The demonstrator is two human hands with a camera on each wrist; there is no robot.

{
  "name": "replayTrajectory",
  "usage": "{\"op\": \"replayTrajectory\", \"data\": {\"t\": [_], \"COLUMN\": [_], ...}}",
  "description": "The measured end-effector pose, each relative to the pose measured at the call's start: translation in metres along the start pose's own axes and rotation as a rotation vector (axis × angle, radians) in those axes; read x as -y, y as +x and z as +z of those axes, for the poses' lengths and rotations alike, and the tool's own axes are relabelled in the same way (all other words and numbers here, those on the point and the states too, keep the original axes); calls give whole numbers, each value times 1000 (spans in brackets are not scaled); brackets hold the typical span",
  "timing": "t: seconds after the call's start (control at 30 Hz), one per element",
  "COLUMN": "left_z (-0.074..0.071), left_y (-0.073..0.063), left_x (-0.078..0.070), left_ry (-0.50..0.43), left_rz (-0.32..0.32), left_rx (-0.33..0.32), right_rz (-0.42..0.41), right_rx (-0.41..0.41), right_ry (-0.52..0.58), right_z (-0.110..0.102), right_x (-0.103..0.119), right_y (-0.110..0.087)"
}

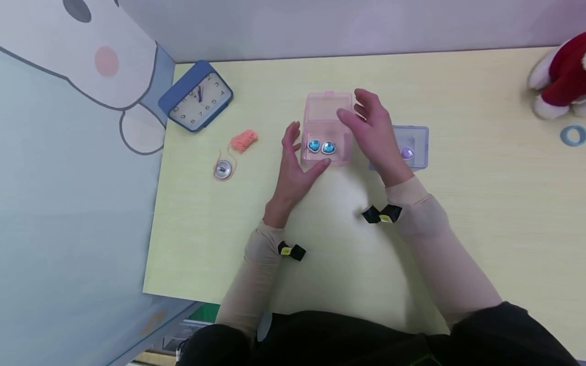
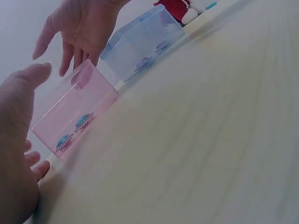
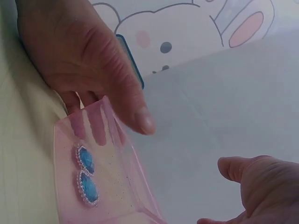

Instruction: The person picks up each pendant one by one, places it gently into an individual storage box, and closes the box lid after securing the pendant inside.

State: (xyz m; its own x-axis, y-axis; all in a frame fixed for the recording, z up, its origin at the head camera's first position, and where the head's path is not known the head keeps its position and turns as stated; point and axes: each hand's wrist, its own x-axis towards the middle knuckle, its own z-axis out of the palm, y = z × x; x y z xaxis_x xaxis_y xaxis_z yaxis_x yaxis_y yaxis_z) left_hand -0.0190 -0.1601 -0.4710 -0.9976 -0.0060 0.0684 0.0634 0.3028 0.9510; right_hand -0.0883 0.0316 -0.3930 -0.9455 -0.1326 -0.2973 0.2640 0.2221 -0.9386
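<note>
A clear pink plastic box [image 1: 341,134], its lid [image 1: 327,108] folded back, stands on the table between the hands. Inside lie two blue gems with beaded rims [image 1: 328,148], perhaps earrings. My left hand [image 1: 293,175] is beside the box's left wall, thumb extended toward the front edge; its fingers [image 3: 96,123] show through the pink wall in the right wrist view. Over the box's right side, my right hand [image 1: 373,132] hovers with spread, slightly bent fingers and holds nothing. Partly behind the right hand is a clear blue box [image 1: 414,134] with a purple gem [image 1: 407,152] visible.
To the left lie a coral yarn bundle [image 1: 244,141] and a round silver piece [image 1: 223,169] with a thin cord. A blue clock [image 1: 197,96] stands at the back left corner. Far right are a red-and-white plush toy [image 1: 565,76] and a light blue ring [image 1: 573,135].
</note>
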Motion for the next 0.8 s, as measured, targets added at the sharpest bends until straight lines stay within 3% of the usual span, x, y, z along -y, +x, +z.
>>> {"op": "replayTrajectory", "data": {"t": [0.13, 0.37, 0.8], "left_z": [0, 2, 2], "left_y": [0, 1, 1], "left_x": [1, 0, 0], "left_ry": [29, 81, 130], "left_rz": [-37, -116, -136], "left_rx": [46, 66, 66], "right_rz": [61, 124, -21], "right_rx": [5, 9, -124], "right_ry": [10, 116, 400], "right_z": [5, 12, 12], "right_x": [1, -1, -3], "right_y": [8, 18, 8]}}
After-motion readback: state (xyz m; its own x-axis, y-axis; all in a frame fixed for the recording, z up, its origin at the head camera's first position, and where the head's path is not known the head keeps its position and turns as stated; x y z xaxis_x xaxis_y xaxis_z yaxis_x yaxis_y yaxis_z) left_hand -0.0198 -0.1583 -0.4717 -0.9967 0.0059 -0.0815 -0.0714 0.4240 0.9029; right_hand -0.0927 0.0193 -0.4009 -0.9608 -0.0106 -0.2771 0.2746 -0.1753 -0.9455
